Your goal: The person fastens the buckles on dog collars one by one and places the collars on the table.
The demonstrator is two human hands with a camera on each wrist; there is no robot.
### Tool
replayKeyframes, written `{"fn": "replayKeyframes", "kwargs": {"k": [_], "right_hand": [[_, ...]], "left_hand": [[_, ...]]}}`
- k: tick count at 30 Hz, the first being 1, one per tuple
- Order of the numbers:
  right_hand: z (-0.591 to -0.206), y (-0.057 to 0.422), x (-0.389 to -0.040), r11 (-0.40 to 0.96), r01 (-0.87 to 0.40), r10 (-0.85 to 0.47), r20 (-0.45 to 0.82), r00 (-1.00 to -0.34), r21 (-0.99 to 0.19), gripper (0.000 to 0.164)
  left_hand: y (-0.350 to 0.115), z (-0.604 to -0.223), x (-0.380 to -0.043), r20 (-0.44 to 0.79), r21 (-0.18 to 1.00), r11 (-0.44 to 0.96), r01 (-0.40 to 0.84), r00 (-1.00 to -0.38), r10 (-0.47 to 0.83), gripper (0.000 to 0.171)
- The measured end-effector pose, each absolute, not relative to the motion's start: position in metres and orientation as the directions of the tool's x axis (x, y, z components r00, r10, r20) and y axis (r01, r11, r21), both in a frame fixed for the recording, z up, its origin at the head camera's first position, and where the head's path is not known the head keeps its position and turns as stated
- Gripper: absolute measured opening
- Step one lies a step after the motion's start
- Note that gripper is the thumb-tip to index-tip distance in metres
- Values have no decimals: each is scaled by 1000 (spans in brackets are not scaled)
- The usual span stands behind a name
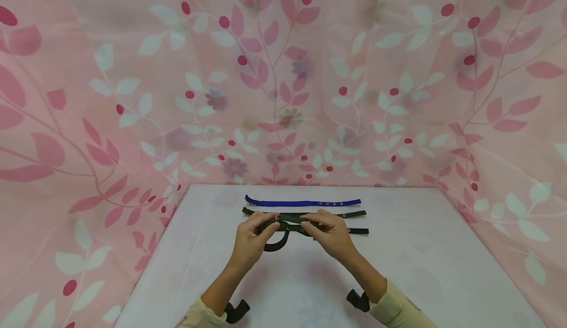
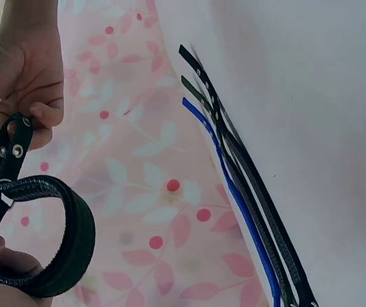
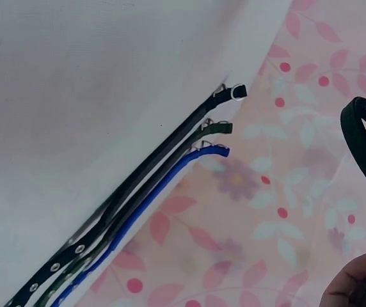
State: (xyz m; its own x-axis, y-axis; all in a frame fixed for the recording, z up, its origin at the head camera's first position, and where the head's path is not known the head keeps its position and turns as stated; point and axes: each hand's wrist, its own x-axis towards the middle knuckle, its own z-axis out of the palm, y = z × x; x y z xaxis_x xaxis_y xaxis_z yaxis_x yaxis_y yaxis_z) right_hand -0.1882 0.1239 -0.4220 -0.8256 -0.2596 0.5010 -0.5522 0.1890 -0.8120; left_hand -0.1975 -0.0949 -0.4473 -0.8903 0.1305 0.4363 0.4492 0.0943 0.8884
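Observation:
Both hands hold a dark green collar (image 2: 80, 236) with metal eyelets and a ring, raised above the table. My left hand (image 1: 250, 239) pinches it on the left, where part of the band hangs in a curved loop. On the other side, my right hand (image 1: 332, 234) pinches the eyelet end between thumb and fingers. Behind the hands lie three more collars side by side: a blue collar (image 1: 288, 203) farthest away, a dark green collar (image 1: 356, 214), and a black collar (image 1: 361, 231) nearest. In the head view the hands partly cover the nearer two.
The collars lie on a white-covered table (image 1: 398, 269). A pink curtain (image 1: 274, 96) with leaf patterns surrounds its back and sides. Black devices sit at the left wrist (image 1: 237, 311) and the right wrist (image 1: 358, 300).

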Motion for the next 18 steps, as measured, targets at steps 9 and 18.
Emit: {"fn": "replayKeyframes", "kwargs": {"k": [9, 18], "right_hand": [[-423, 123, -188, 216, -543, -266, 486, -832, -811, 16], [-429, 119, -187, 207, -553, -295, 488, -822, -807, 18]], "left_hand": [[-94, -438, -193, 422, 900, 43, 434, -892, 163, 25], [-92, -451, -199, 388, 919, -10, 394, -900, 200, 30]]}}
